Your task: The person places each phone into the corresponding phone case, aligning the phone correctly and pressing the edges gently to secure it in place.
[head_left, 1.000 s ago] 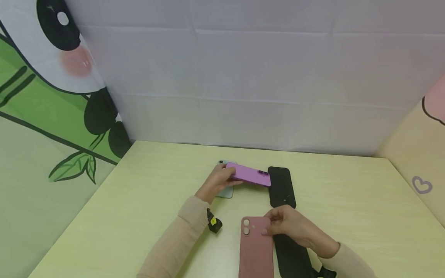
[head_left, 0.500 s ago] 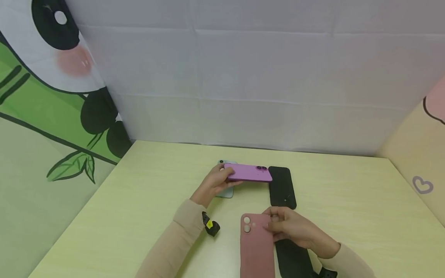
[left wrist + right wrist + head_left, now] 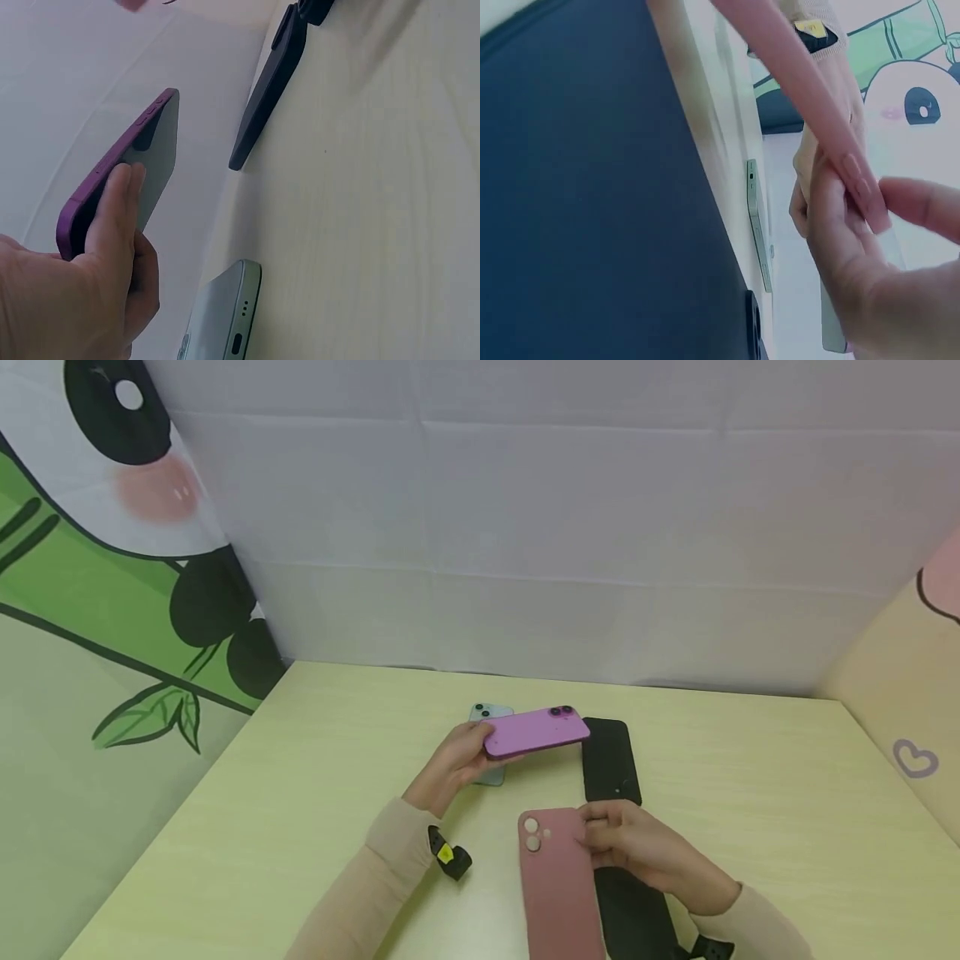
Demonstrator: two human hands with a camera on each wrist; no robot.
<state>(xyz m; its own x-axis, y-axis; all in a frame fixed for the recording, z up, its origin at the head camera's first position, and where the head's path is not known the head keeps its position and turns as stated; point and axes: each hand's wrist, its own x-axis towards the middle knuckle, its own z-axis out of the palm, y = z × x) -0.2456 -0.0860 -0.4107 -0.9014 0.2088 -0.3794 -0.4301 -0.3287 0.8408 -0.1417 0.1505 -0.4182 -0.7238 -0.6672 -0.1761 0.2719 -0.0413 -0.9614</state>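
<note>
In the head view my left hand [image 3: 456, 760] grips a purple phone [image 3: 536, 732] by its left end, thumb on the back and fingers underneath. The phone is in the air, its two camera lenses at the right end. The left wrist view shows the fingers [image 3: 116, 206] against its grey, shiny front. My right hand [image 3: 652, 850] pinches the upper right edge of a pink phone case [image 3: 561, 885] with two round camera holes. The case is raised, its lower end cut off by the head view. The gap between case and phone is plain.
A pale green phone [image 3: 491, 711] lies on the table [image 3: 750, 793], partly hidden by the left hand and purple phone. A black phone-shaped slab [image 3: 610, 758] lies at the back; another black slab [image 3: 636, 914] lies under the right hand. A white cloth wall [image 3: 525, 527] stands behind.
The purple phone has turned, its camera end rising and swinging away from me. The pink case has moved slightly up in the head view and tilted. Both grips stay.
</note>
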